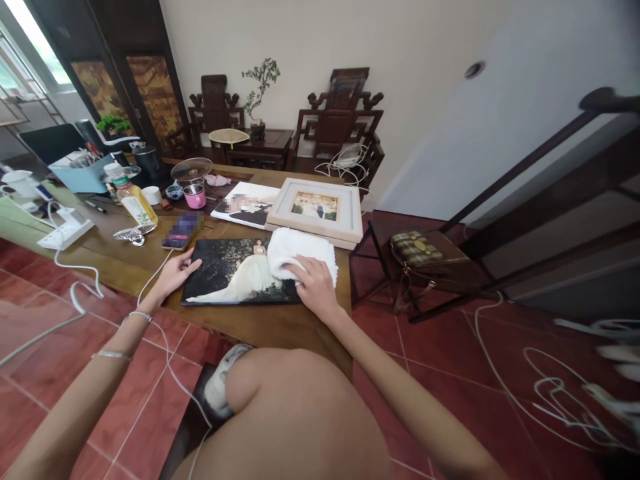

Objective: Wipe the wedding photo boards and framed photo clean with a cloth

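A dark photo panel showing a figure in a long white dress lies flat near the front edge of the wooden table. At its left edge, my left hand grips it with the thumb and fingers. My right hand is closed on a folded white cloth, pressed against the panel's right part. Cloth and hand hide that side of the panel. Just behind lie a framed picture with a pale wide border and a white-edged photo print partly under it.
On the left are a phone, a bottle of yellow liquid, a pink cup, a power strip and a blue pen box. A chair with a plaid bag stands right. Cables trail over the red tiles.
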Available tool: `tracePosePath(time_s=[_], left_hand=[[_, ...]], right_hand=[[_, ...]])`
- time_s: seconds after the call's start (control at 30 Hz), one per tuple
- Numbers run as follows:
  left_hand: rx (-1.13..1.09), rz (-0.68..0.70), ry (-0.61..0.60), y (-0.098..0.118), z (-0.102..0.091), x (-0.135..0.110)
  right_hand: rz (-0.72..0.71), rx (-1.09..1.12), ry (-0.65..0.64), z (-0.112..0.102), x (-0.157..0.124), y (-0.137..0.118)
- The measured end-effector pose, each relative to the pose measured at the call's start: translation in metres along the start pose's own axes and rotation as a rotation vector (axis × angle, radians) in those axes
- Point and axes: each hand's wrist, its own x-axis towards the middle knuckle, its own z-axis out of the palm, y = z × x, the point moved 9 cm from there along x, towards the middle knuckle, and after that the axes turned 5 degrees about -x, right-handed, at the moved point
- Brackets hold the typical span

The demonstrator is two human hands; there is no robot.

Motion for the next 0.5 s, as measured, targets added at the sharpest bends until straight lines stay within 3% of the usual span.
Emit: tracePosePath(time_s=[0.5], left_hand=[[-0.047,-0.065,-0.067,0.0047,0.0033,-0.0042]], right_hand=[[-0.058,0.013,0.021,-0.0068,-0.0058,-0.0046]])
